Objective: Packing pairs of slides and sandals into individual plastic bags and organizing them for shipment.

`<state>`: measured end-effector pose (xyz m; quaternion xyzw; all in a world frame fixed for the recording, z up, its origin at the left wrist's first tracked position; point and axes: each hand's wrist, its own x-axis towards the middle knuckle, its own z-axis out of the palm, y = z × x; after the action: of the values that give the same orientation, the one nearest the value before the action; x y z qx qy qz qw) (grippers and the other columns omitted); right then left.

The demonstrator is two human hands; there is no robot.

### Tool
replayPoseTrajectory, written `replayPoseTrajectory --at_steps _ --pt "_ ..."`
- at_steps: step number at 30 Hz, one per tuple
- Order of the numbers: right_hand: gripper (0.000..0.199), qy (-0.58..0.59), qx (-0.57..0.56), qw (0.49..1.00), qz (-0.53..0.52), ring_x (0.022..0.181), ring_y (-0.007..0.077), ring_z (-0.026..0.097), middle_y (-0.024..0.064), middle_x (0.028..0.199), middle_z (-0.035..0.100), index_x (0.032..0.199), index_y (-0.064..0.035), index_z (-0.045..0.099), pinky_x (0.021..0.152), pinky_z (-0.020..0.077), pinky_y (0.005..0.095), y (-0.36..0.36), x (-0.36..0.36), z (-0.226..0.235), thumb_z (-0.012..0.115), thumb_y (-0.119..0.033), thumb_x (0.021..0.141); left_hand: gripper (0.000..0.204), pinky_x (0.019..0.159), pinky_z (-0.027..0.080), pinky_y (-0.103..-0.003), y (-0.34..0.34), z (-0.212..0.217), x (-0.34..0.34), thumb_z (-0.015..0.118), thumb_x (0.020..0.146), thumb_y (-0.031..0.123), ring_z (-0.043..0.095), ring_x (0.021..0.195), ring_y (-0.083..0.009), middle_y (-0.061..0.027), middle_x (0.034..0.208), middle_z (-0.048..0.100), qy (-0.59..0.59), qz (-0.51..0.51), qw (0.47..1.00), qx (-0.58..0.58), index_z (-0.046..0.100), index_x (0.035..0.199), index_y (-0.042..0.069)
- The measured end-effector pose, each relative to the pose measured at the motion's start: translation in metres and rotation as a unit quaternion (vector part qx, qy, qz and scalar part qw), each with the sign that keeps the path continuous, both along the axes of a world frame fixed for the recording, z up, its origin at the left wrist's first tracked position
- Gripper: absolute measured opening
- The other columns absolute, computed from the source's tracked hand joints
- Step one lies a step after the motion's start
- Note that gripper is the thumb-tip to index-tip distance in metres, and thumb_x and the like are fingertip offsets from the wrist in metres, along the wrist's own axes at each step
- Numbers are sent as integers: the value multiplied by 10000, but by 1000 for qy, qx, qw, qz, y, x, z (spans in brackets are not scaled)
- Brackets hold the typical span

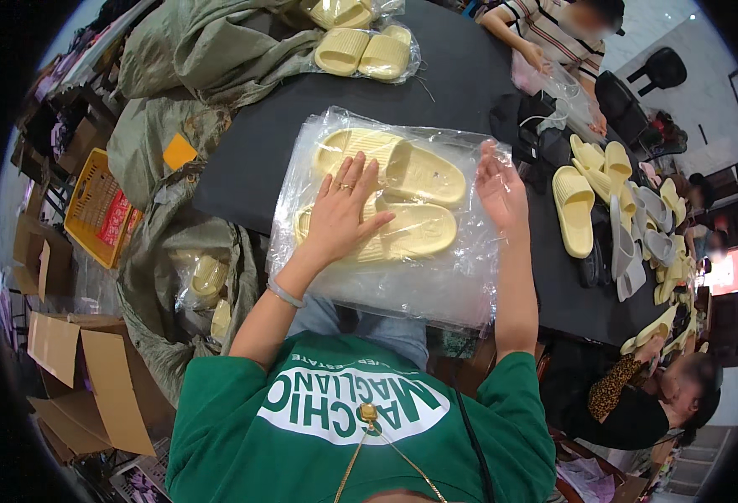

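A pair of pale yellow slide slippers (426,171) lies side by side inside a clear plastic bag (369,289), over a stack of similar bags on the dark table before me. My left hand (348,210) rests flat across the slippers, fingers spread, palm down on the plastic. At the bag's right edge is my right hand (501,189), its palm turned up and fingers curled at the film, which partly covers the fingertips.
Bagged yellow slippers (362,53) stand at the table's far edge. Loose yellow and grey slippers (574,210) pile up on the right. Green sacks (163,138), a yellow crate (92,205) and cardboard boxes (105,381) are on the left. Two people (545,38) work nearby.
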<state>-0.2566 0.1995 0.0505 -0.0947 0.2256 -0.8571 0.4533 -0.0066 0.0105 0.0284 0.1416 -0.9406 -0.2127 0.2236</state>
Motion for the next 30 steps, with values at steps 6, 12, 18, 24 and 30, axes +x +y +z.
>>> replayPoseTrajectory --at_steps 6,12,18,24,30 --pt "666 242 188 951 49 1072 264 589 218 1244 567 1275 35 484 955 439 379 52 66 41 307 -534 980 786 1108 231 -494 0 -1 2 538 847 580 255 1402 -294 -131 1519 263 -13 7 1000 -8 304 1463 150" --pt "299 433 418 799 -3 829 192 652 133 929 689 1103 55 609 810 500 294 91 110 46 541 -196 956 780 1111 229 -488 -1 1 0 537 851 572 252 1403 -294 -132 1520 260 -19 8 1000 -7 304 1464 150" --pt "258 438 324 837 -47 619 129 596 100 723 658 983 51 642 636 502 257 102 100 27 498 -163 976 743 1099 265 -467 -1 5 8 563 881 479 285 1383 -324 -176 1481 317 33 15 999 29 309 1448 72" --pt "236 333 367 867 -45 654 155 583 128 879 674 1079 16 623 638 478 295 99 67 28 512 -156 961 427 927 421 -417 -15 -2 72 635 861 172 532 1091 -367 -209 1157 581 96 203 974 -21 535 1230 -19" --pt "423 750 316 576 69 1103 258 550 123 1224 586 1275 -70 538 943 432 349 12 63 34 616 -207 883 253 724 454 -393 -6 -26 111 628 869 203 568 820 -282 -113 874 593 38 215 972 88 617 1042 20"
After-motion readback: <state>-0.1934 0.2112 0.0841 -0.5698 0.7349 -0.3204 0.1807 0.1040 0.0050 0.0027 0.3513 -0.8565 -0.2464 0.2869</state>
